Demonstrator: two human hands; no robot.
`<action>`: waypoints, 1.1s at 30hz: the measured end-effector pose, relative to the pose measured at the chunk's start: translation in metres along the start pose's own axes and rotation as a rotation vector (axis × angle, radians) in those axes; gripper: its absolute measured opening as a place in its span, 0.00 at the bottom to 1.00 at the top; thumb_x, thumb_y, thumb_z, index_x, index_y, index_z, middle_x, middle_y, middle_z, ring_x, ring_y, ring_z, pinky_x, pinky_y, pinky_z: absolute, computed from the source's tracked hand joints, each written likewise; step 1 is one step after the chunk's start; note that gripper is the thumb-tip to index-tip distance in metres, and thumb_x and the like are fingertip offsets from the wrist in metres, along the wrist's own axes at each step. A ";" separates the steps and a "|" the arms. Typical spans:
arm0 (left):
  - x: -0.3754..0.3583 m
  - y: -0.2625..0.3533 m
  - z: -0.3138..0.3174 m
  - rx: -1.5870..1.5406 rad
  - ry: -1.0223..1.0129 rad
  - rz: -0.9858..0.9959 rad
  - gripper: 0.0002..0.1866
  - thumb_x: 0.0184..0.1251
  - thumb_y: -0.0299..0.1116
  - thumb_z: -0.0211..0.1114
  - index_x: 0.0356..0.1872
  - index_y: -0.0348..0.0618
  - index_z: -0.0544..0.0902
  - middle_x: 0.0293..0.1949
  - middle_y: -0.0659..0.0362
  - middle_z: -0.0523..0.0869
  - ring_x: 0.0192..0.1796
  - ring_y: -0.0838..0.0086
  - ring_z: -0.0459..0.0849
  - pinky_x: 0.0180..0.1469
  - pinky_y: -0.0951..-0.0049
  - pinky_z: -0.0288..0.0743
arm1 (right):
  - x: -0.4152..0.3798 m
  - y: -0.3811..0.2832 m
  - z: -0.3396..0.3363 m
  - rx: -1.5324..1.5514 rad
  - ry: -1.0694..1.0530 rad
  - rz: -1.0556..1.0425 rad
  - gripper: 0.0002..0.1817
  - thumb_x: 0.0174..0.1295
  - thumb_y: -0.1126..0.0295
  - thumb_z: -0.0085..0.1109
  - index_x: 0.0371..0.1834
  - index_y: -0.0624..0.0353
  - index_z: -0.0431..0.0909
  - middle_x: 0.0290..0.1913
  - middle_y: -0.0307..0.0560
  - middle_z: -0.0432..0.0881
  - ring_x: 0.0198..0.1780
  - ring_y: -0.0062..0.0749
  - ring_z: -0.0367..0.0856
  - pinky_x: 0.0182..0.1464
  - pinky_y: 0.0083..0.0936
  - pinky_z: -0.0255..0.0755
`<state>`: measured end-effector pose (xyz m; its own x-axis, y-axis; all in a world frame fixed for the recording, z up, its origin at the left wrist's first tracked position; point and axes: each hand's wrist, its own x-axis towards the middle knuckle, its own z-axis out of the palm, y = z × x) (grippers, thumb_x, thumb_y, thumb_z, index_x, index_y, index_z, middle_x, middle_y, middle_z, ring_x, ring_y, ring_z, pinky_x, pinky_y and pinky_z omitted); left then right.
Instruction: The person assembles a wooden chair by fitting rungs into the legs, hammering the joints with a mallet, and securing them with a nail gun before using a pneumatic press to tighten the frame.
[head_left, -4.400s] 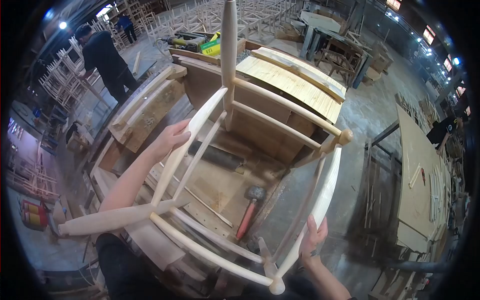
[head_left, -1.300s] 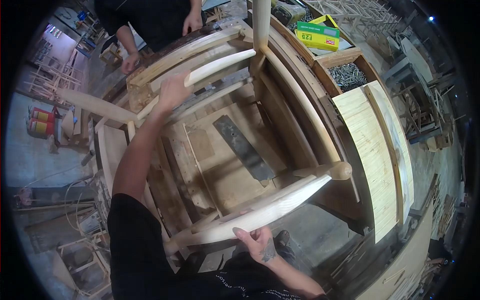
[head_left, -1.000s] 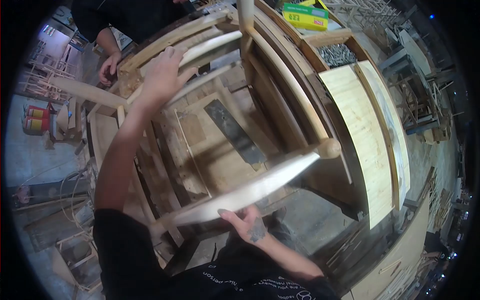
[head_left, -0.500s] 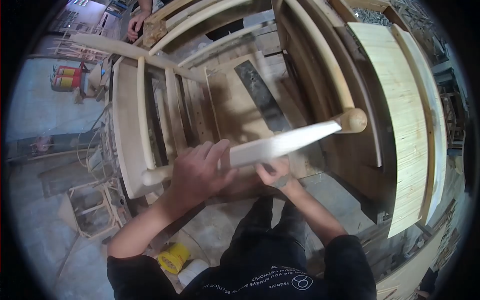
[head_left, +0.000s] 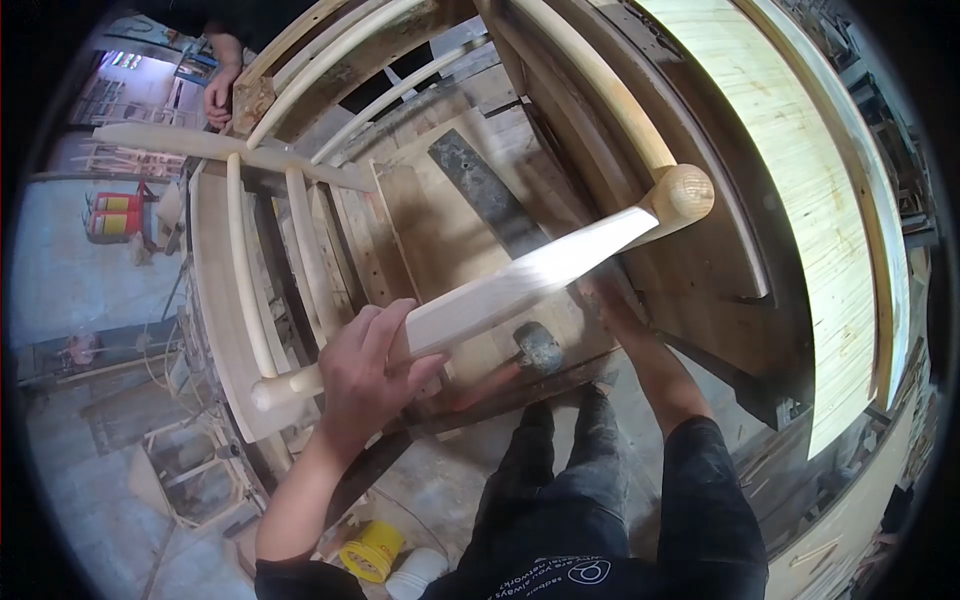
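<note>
Down on the floor [head_left: 95, 310] at near left, a yellow bucket [head_left: 372, 551] just beside a white bucket [head_left: 418, 574]. Farther left, a small wooden frame [head_left: 190, 468], propped low. At far left, red containers [head_left: 115, 216] with yellow labels, side by side, and beyond them slender pale wooden pieces [head_left: 130, 158], too small to tell apart. In the middle, low down, a dark flat strip [head_left: 480, 188], lying aslant. Along the right, a broad pale plywood sheet [head_left: 800, 200] with a narrow batten [head_left: 868, 190] along its length. At near right, thin sticks [head_left: 813, 556] on a beige board [head_left: 862, 515].
</note>
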<state>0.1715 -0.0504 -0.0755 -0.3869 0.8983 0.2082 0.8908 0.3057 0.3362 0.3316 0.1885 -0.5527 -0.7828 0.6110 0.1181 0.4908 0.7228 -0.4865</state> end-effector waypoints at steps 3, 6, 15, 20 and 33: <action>0.000 -0.001 0.000 -0.014 -0.022 -0.026 0.32 0.50 0.39 0.83 0.56 0.40 0.80 0.39 0.51 0.85 0.37 0.56 0.86 0.39 0.61 0.81 | 0.007 0.005 -0.009 0.444 -0.176 0.166 0.26 0.77 0.60 0.55 0.72 0.60 0.68 0.66 0.57 0.74 0.69 0.40 0.72 0.68 0.34 0.68; -0.002 -0.002 0.000 -0.014 -0.009 -0.018 0.32 0.50 0.41 0.82 0.56 0.40 0.81 0.37 0.52 0.85 0.37 0.58 0.87 0.38 0.62 0.81 | 0.016 -0.004 -0.046 0.611 -0.358 0.163 0.26 0.76 0.61 0.54 0.72 0.61 0.68 0.68 0.59 0.73 0.71 0.44 0.70 0.70 0.36 0.67; 0.008 0.004 -0.006 0.068 0.025 0.126 0.32 0.52 0.48 0.82 0.53 0.38 0.83 0.37 0.49 0.86 0.36 0.58 0.88 0.37 0.61 0.83 | 0.021 -0.011 -0.102 0.161 -0.372 -0.259 0.29 0.77 0.58 0.49 0.77 0.58 0.64 0.75 0.55 0.66 0.77 0.47 0.62 0.77 0.42 0.57; -0.012 -0.010 -0.006 0.024 0.040 0.072 0.29 0.58 0.52 0.79 0.50 0.38 0.85 0.37 0.50 0.86 0.39 0.58 0.87 0.41 0.62 0.82 | 0.013 -0.012 -0.110 0.255 -0.425 -0.207 0.30 0.78 0.56 0.44 0.80 0.56 0.61 0.79 0.53 0.62 0.80 0.46 0.57 0.80 0.43 0.51; -0.208 -0.102 0.286 0.036 0.140 -0.637 0.13 0.68 0.29 0.66 0.50 0.34 0.84 0.44 0.41 0.88 0.49 0.42 0.86 0.50 0.52 0.79 | 0.026 -0.036 -0.131 0.121 -0.333 -0.403 0.18 0.78 0.60 0.45 0.62 0.58 0.73 0.59 0.53 0.76 0.63 0.46 0.74 0.66 0.43 0.67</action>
<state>0.2291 -0.1780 -0.4155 -0.8671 0.4886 0.0968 0.4831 0.7776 0.4025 0.3435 0.2210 -0.4189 -0.9887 0.1428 0.0446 0.0939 0.8248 -0.5575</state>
